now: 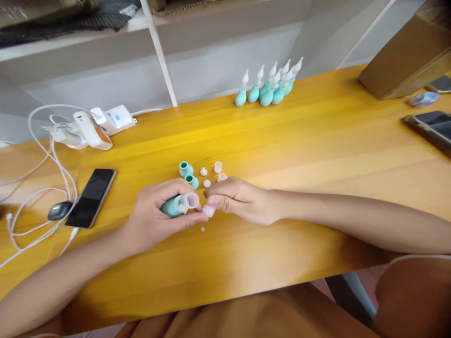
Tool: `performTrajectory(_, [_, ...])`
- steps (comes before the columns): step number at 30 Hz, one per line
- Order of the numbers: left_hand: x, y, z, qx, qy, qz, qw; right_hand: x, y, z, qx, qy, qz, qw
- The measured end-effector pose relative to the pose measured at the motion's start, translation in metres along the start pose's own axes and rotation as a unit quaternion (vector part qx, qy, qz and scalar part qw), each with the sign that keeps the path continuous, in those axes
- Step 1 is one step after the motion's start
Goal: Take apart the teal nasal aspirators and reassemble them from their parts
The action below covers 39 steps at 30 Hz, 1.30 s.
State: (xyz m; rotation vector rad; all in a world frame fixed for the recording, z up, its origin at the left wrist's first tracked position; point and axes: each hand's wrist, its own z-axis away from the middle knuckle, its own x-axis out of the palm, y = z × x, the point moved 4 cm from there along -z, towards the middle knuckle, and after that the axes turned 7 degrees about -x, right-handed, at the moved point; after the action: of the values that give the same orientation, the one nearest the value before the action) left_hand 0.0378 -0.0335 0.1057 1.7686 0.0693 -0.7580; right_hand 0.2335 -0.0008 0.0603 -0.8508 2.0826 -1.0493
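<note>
My left hand [151, 218] is wrapped round a teal squeeze bulb [170, 207] with a clear, open-ended collar [191, 200] at its neck. My right hand [243, 199] pinches a small white translucent piece [209, 211], which my left thumb tip also meets; its exact shape is partly hidden by the fingers. Beyond my hands two open-necked teal bulbs [185, 169] lie on the table. Beside them are two little white tips [203, 172] and two clear pinkish collars [218, 166], one partly behind my right hand. A tiny pale disc [202, 229] lies nearer me.
Several teal bulbs with white pointed nozzles [267, 94] stand upright at the table's back edge. On the left are a phone [92, 197], a black earbud-like case [59, 211], white cables and a power strip [118, 118]. A cardboard box [405, 56] and another phone [431, 129] sit at right.
</note>
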Motion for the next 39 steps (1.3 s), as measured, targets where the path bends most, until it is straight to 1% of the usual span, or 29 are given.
performTrajectory(4, [0.001,0.005,-0.002,0.008,0.005,0.010,1.000,-0.001,0.001,-0.001,-0.006,0.008,-0.009,1.000])
performTrajectory(8, [-0.001,0.005,-0.003,-0.001,0.023,-0.025,0.999,-0.001,0.003,-0.002,-0.009,0.013,0.008,1.000])
performTrajectory(10, [-0.003,0.004,-0.004,-0.011,0.020,-0.057,0.998,-0.005,0.003,-0.003,-0.007,0.011,0.025,1.000])
performTrajectory(11, [-0.004,0.003,-0.003,-0.010,0.008,-0.082,0.997,-0.008,0.002,-0.003,-0.004,0.012,0.035,0.999])
performTrajectory(12, [-0.004,0.002,-0.003,-0.007,-0.014,-0.116,0.993,-0.013,0.000,-0.004,-0.002,0.014,0.044,0.999])
performTrajectory(14, [-0.002,-0.001,0.001,0.021,-0.082,-0.198,0.977,-0.025,-0.004,-0.006,0.011,0.025,0.067,0.997])
performTrajectory(16, [0.004,-0.007,0.007,0.051,-0.149,-0.286,0.945,-0.041,-0.008,-0.008,0.030,0.045,0.100,0.994])
performTrajectory(18, [0.010,-0.018,0.012,0.055,-0.187,-0.359,0.913,-0.055,-0.012,-0.009,0.044,0.062,0.148,0.986])
performTrajectory(20, [0.014,-0.028,0.015,0.043,-0.206,-0.397,0.894,-0.066,-0.015,-0.009,0.044,0.067,0.211,0.974])
performTrajectory(21, [0.016,-0.032,0.015,0.039,-0.211,-0.402,0.890,-0.070,-0.015,-0.009,0.039,0.064,0.244,0.967])
performTrajectory(24, [0.016,-0.040,0.011,0.031,-0.213,-0.398,0.892,-0.076,-0.012,-0.011,0.029,0.026,0.325,0.945])
performTrajectory(26, [0.014,-0.041,0.008,0.024,-0.210,-0.387,0.897,-0.081,-0.006,-0.014,0.037,-0.010,0.370,0.928])
performTrajectory(28, [0.011,-0.041,0.005,0.015,-0.210,-0.371,0.904,-0.088,0.003,-0.023,0.053,-0.032,0.416,0.907])
performTrajectory(31, [0.010,-0.041,0.003,0.004,-0.224,-0.347,0.911,-0.098,0.020,-0.045,0.092,-0.055,0.472,0.875])
performTrajectory(33, [0.009,-0.041,0.003,-0.001,-0.231,-0.341,0.911,-0.099,0.035,-0.061,0.140,-0.082,0.495,0.853])
performTrajectory(36, [0.008,-0.039,0.003,0.004,-0.228,-0.348,0.909,-0.093,0.055,-0.078,0.205,-0.120,0.516,0.823])
performTrajectory(39, [0.006,-0.035,0.003,0.011,-0.212,-0.356,0.910,-0.083,0.067,-0.085,0.232,-0.150,0.531,0.801])
